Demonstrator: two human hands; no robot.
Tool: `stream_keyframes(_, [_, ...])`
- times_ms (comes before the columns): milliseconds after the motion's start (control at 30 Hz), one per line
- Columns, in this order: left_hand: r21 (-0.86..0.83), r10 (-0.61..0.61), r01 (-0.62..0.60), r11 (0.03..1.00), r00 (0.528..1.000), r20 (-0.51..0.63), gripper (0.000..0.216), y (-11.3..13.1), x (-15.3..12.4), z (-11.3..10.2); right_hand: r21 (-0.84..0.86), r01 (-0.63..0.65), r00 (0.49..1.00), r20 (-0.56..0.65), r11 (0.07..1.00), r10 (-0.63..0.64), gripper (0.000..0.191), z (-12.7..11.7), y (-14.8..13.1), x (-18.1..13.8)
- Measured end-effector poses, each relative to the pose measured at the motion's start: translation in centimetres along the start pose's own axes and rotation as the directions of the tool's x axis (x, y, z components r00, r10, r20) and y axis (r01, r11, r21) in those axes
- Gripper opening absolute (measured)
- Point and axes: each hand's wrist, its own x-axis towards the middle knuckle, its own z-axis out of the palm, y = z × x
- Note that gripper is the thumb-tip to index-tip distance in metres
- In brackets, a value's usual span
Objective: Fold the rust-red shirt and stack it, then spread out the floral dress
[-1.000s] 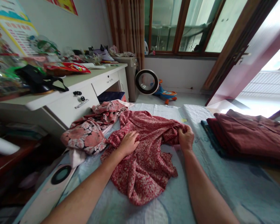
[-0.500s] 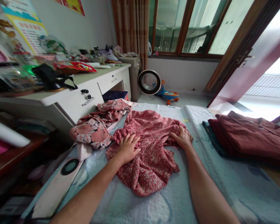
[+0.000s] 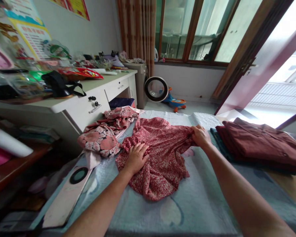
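A red blouse with a small pale floral print (image 3: 160, 164) lies spread and wrinkled on the light blue bedsheet (image 3: 199, 197). My left hand (image 3: 137, 158) rests flat on its left side, fingers stretched out over the cloth. At the blouse's right sleeve, my right hand (image 3: 201, 135) is closed on the fabric and draws it taut to the right. Beyond my left hand lies a crumpled pink and black floral garment (image 3: 101, 140), close against the blouse's left edge.
Folded dark red clothes (image 3: 259, 141) are stacked on the right. A pale flat board with a dark ring (image 3: 64, 200) lies at the left edge. A cluttered white desk (image 3: 84, 112) stands behind on the left; a washing machine (image 3: 140, 82) has its round door open.
My right hand has gone from lying on the sleeve to gripping it, and has pulled it outward to the right. My left hand stays flat on the blouse.
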Motion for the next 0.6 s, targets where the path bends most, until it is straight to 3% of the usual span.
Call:
stream_keyframes(67, [-0.001,0.02,-0.02,1.0,1.0,0.005,0.042,0.2,-0.1,-0.4,-0.081,-0.048,0.998,0.043,0.996,0.052,0.04,-0.3,1.6,0.0])
stream_keyframes(200, [0.018,-0.01,0.009,1.0,0.998,0.058,0.044,0.7,0.6,-2.1,-0.137,-0.047,0.961,0.265,0.989,0.083,0.02,0.2,3.3,0.2])
stream_keyframes(267, [0.011,-0.041,0.04,0.999,0.989,0.14,0.045,0.7,2.0,-3.2,-0.111,-0.046,0.963,0.257,0.993,0.074,0.016,0.3,3.4,1.0])
stream_keyframes(367, [0.008,-0.051,0.051,0.999,0.94,0.337,0.041,0.2,5.4,-4.5,-0.015,-0.027,0.976,0.216,1.0,0.03,0.023,0.6,2.5,2.9])
stream_keyframes(433, [0.025,-0.019,0.01,1.0,0.916,0.401,0.031,-0.6,8.4,-4.7,0.055,-0.021,0.979,0.202,0.998,0.009,0.029,1.2,1.5,4.3])
stream_keyframes(500, [0.0,0.014,-0.016,1.0,0.92,0.392,0.023,-1.4,11.7,-4.5,0.106,-0.02,0.981,0.192,0.994,-0.001,0.034,2.3,0.5,5.4])
stream_keyframes(600, [-0.055,-0.01,0.026,0.998,0.962,0.273,0.026,-2.4,16.4,-3.4,0.163,-0.034,0.985,0.175,0.986,0.005,0.05,4.5,-0.6,6.5])
